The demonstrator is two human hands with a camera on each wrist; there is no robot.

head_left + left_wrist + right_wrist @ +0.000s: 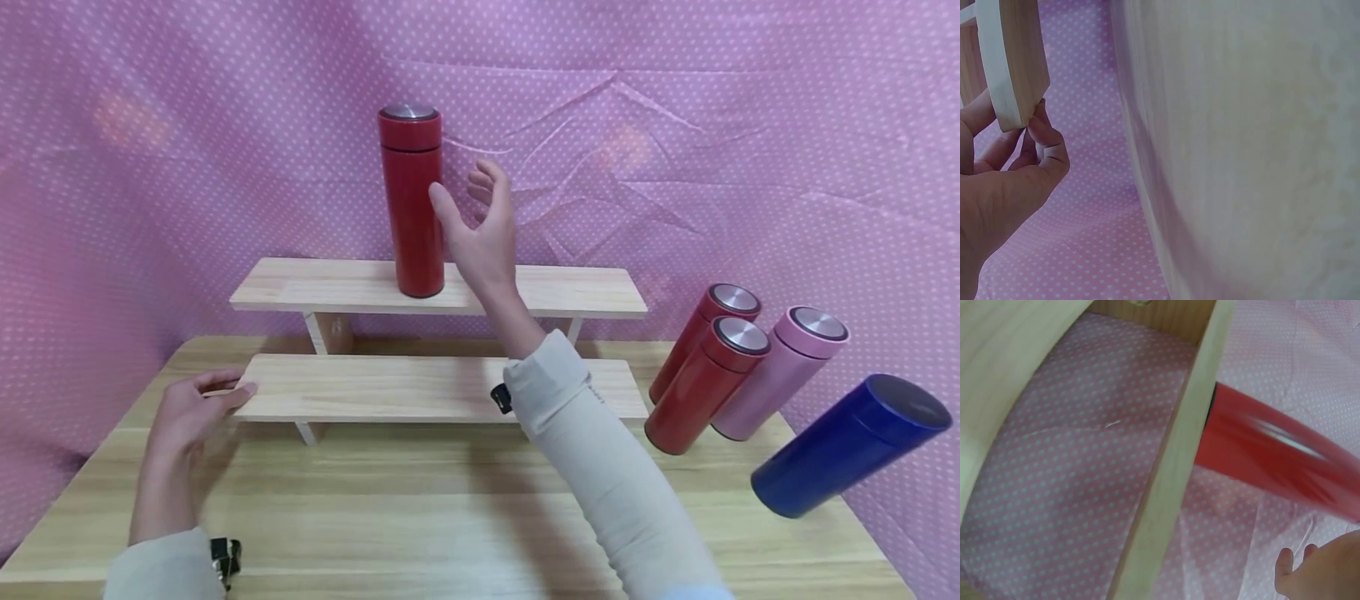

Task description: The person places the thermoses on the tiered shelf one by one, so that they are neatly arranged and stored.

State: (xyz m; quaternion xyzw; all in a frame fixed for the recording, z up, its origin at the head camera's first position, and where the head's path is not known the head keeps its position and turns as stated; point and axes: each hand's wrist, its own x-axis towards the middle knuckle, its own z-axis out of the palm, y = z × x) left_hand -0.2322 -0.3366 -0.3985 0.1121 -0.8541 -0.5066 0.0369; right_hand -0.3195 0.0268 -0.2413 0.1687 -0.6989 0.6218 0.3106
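A red thermos bottle (412, 200) with a silver-topped lid stands upright on the upper board (322, 283) of a two-step wooden shelf. Just right of it is my right hand (483, 233), its thumb and fingers apart and loosely curved around no object. The thumb tip overlaps the bottle's right edge; I cannot tell whether they touch. In the right wrist view the bottle (1272, 450) has its base on the board and the hand (1322, 569) sits apart from its side. My left hand (191, 417) pinches the left end of the lower board (420, 387), also seen in the left wrist view (1019, 69).
To the right, two more red bottles (701, 392), a pink bottle (776, 375) and a blue bottle (847, 446) stand on the wooden table (390, 517). Pink dotted cloth (712, 108) hangs behind and at the sides.
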